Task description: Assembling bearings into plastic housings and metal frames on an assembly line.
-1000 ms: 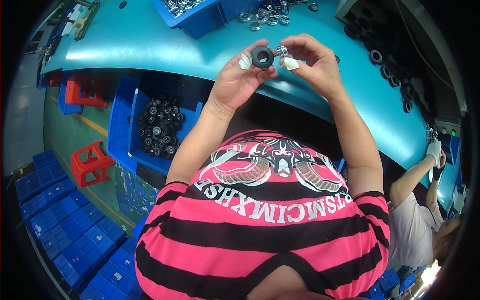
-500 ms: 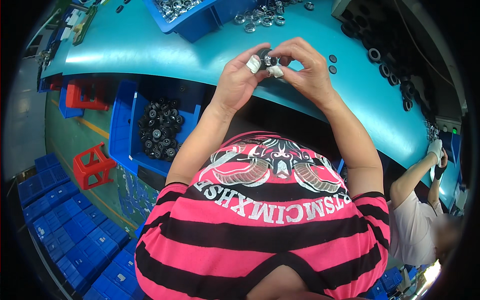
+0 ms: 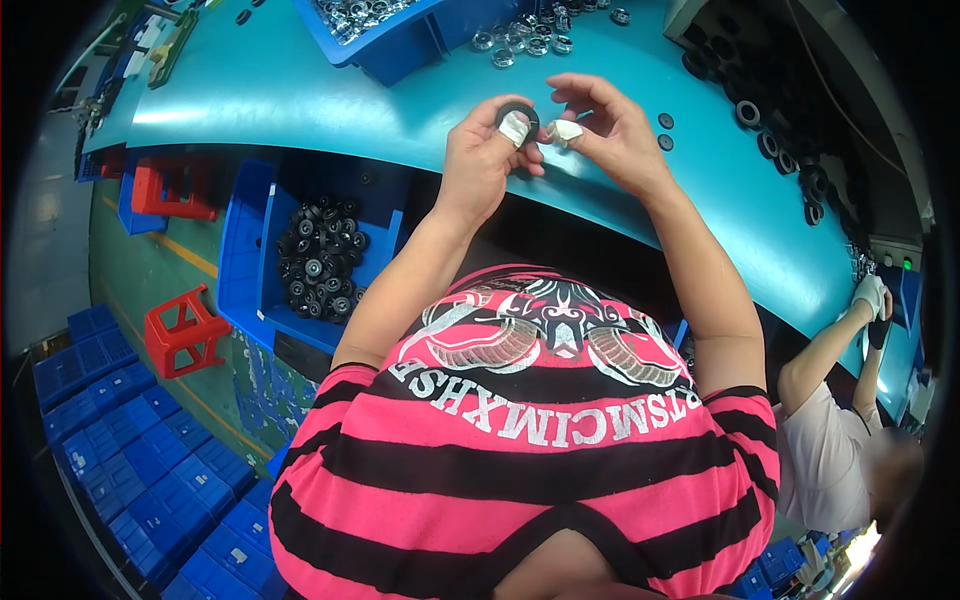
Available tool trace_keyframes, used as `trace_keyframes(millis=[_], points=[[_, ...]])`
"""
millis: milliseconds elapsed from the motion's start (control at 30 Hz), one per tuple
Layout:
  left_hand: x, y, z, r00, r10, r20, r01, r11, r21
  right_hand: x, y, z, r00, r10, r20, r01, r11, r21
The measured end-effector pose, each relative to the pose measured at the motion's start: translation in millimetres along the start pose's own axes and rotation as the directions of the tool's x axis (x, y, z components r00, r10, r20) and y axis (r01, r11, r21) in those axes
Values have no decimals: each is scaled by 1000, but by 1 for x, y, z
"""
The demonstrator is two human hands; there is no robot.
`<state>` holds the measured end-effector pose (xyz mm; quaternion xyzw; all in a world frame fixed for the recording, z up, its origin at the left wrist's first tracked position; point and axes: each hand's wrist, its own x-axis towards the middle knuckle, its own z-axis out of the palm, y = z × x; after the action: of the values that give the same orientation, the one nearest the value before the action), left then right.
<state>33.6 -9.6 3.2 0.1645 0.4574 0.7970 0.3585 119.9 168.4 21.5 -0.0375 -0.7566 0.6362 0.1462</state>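
Observation:
My left hand grips a small black toy wheel above the near edge of the bench, its thumb wrapped in white tape and pressed over the wheel's face. That thumb covers the wheel's middle, so a hub inside cannot be made out. Just to the right, my right hand is open, with its taped thumb and its fingers apart and no part visible between them. The right thumb tip is close to the wheel's right side.
A blue bin of shiny clear hubs stands at the back, with loose hubs beside it. Black rings lie along the right. Below the bench's left part, a blue crate holds black wheels. A co-worker's gloved hand is far right.
My right hand has come off the wheel and moved slightly right, its fingers spreading. In my left hand the wheel has turned, and its black ring now shows face-on.

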Motion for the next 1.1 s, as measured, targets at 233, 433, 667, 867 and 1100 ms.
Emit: trace_keyframes(millis=[233,433,667,867,1100], points=[[-3,3,1,1000,28,-2,-28,996,88,-3,-8,4,956,176,236,-200,976,82],[-4,-4,11,955,283,-85,-225,884,409,-10,-3,10,979,42,197,-30,997,-64],[7,20,1,990,-133,48,115,955,273,-2,10,4,983,153,106,-153,988,-4],[3,19,1,978,-159,135,127,968,218,0,0,1,950,300,93,-302,953,11],[11,17,1,990,-126,68,101,951,293,0,8,-2,968,228,101,-233,972,37]])
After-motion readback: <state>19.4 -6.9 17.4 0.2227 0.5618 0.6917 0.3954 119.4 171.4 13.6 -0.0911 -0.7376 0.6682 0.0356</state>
